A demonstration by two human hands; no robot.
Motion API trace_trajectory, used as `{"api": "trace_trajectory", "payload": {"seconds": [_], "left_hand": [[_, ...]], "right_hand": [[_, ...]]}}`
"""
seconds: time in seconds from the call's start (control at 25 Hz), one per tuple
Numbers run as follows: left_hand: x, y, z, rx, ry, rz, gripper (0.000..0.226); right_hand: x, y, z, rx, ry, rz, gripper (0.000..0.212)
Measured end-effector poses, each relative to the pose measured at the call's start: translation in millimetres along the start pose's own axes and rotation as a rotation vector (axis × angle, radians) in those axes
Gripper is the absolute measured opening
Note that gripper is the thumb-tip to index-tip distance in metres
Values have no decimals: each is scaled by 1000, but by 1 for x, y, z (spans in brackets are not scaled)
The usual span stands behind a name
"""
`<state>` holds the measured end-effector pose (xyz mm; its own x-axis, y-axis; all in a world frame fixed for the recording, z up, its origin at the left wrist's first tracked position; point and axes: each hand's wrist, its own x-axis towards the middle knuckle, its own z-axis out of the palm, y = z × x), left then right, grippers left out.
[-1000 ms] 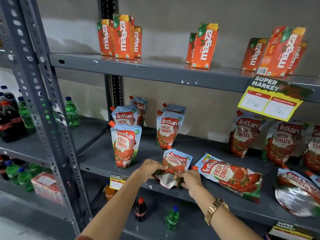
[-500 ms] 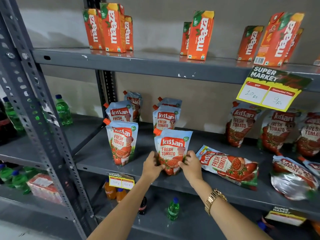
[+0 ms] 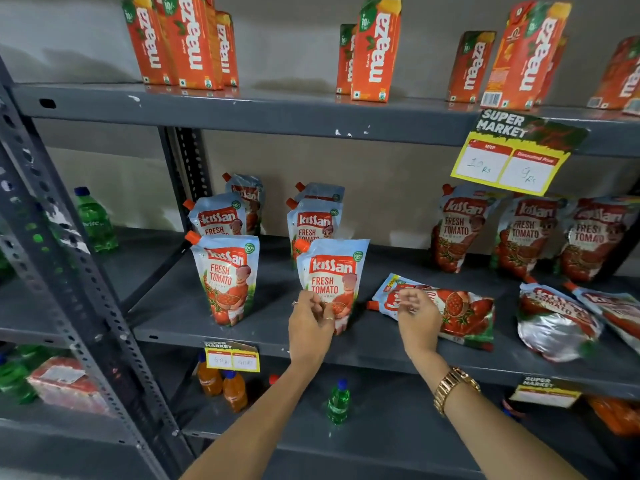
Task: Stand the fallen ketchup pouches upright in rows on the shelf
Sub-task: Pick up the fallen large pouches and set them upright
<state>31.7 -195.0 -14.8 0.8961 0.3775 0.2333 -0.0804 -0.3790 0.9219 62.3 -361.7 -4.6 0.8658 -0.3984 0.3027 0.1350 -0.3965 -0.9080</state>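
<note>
A Kissan ketchup pouch (image 3: 330, 271) stands upright at the front of the grey middle shelf (image 3: 263, 332). My left hand (image 3: 311, 323) rests against its lower front, fingers touching it. My right hand (image 3: 417, 311) hovers with fingers spread over a fallen pouch (image 3: 457, 315) lying flat to the right. Two more fallen pouches (image 3: 557, 323) lie further right. Upright pouches stand in two rows on the left (image 3: 225, 275), and three lean against the back wall at the right (image 3: 530, 233).
Orange Maaza cartons (image 3: 375, 50) line the upper shelf. A yellow price tag (image 3: 509, 161) hangs from that shelf's edge. Small drink bottles (image 3: 338, 401) stand on the lower shelf. A perforated steel upright (image 3: 69, 271) rises at the left, with green bottles (image 3: 95, 220) beyond it.
The pouch went from crumpled in both hands to standing upright. My right hand has let go of it and moved right, over the fallen pouch. The left hand stays at its base.
</note>
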Motion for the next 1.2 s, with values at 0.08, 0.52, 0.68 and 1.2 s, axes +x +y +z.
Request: {"api": "trace_trajectory", "payload": {"seconds": [0.08, 0.52, 0.68, 1.2], "left_hand": [[-9, 13, 12, 11, -22, 25, 17], [-63, 60, 131, -16, -381, -338, 27], [-65, 65, 163, -49, -341, -405, 35], [-41, 54, 167, -273, -173, -696, 11]], "right_hand": [[16, 6, -19, -52, 19, -46, 26], [107, 52, -133, -616, -352, -161, 29], [110, 44, -145, -671, -522, -149, 31], [83, 43, -159, 251, -764, 814, 12]]}}
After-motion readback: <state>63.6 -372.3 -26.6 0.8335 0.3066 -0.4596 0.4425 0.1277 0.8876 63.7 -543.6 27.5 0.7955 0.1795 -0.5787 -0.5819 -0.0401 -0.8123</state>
